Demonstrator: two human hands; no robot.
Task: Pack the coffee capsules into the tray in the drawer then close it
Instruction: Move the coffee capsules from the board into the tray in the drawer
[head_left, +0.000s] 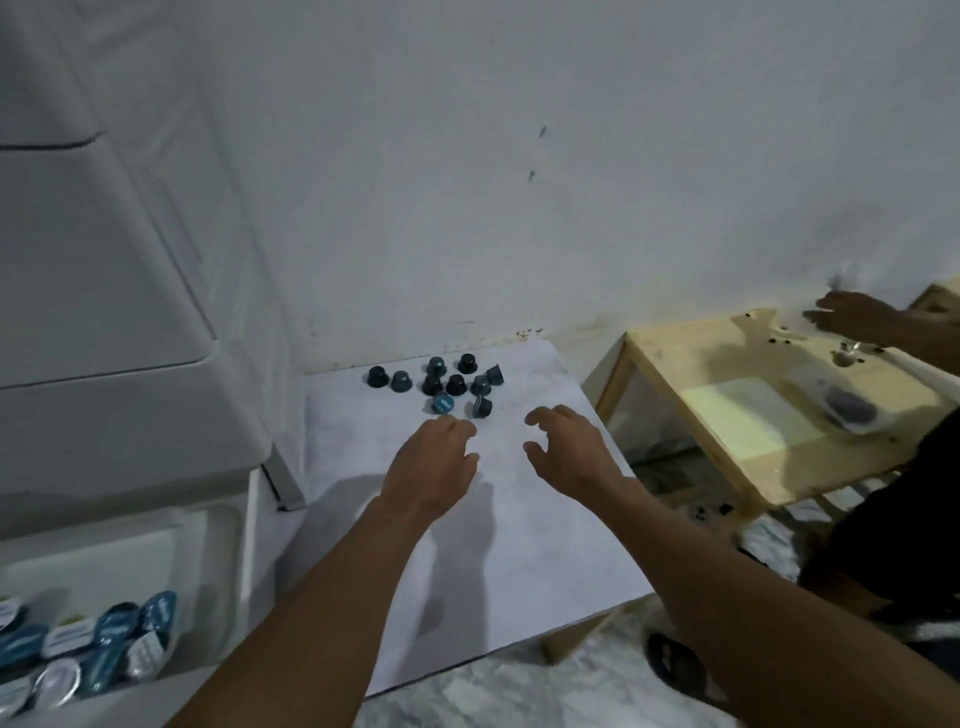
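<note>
The smooth white tabletop (519, 551) holds little round dark capsules (456, 384). My left hand (431, 462) and right hand (566, 452) hang over it, fingers loose, holding nothing.

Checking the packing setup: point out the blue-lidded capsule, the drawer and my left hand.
blue-lidded capsule (442, 403): head view, on its lid.
drawer (218, 571): head view, on its white right wall.
left hand (431, 457): head view, on its back.
</note>
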